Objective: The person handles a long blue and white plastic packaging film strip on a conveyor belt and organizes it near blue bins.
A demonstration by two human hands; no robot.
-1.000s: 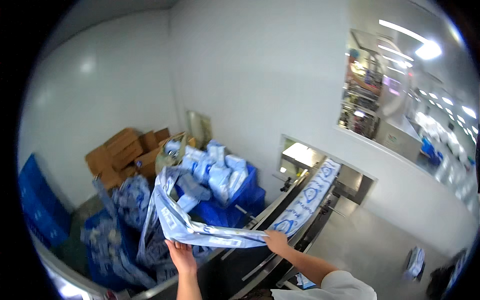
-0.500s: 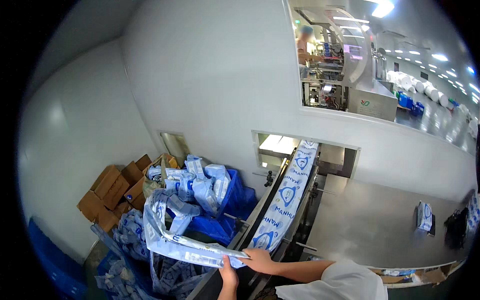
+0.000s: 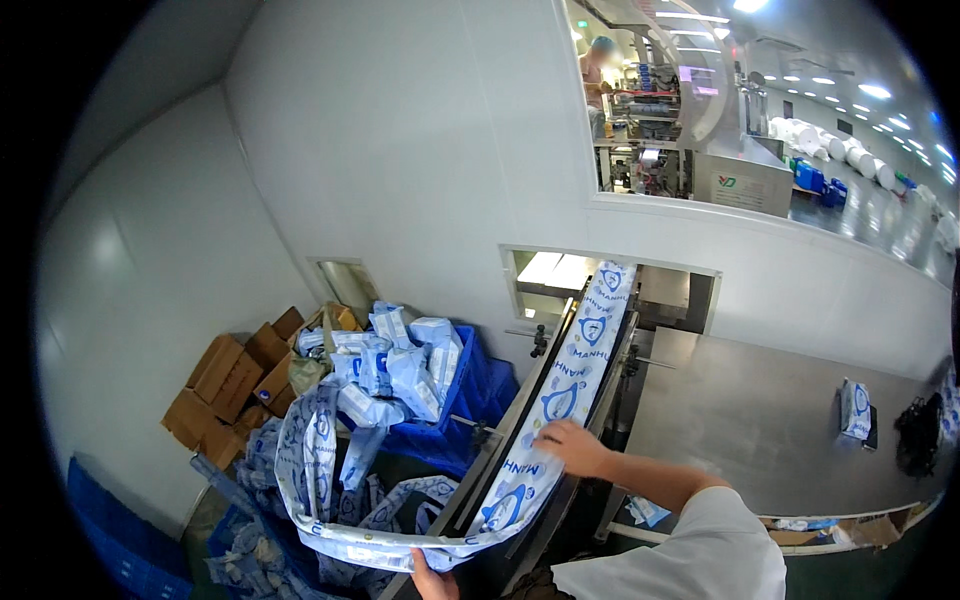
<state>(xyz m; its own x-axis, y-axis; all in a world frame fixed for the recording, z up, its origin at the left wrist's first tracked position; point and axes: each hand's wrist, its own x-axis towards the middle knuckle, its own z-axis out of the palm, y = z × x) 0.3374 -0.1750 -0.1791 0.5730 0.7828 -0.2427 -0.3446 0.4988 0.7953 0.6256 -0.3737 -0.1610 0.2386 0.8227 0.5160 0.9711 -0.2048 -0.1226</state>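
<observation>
A long band of white-and-blue printed plastic packaging film point(image 3: 560, 400) runs down the conveyor point(image 3: 615, 395) from the opening in the wall. Past the conveyor's near end it bends left and loops up and back over the heap of film. My left hand point(image 3: 432, 577), low in the view, is closed on the film's lower edge; most of its fingers are hidden under or behind it. Farther up the belt, my right hand point(image 3: 575, 447) lies on top of the film, fingers extended and touching the surface.
To the left, a blue crate point(image 3: 440, 425) overflows with filled packs point(image 3: 415, 380), beside cardboard boxes point(image 3: 215, 385) and crumpled film. A steel table point(image 3: 740, 420) at right bears a pack point(image 3: 855, 408) and a dark bundle point(image 3: 915, 435). Behind the window, a person point(image 3: 597, 75) stands by a machine.
My right hand has left the film's near end and moved up the conveyor onto the band. My left hand has dropped lower and slightly left, and the film loop has sunk with it.
</observation>
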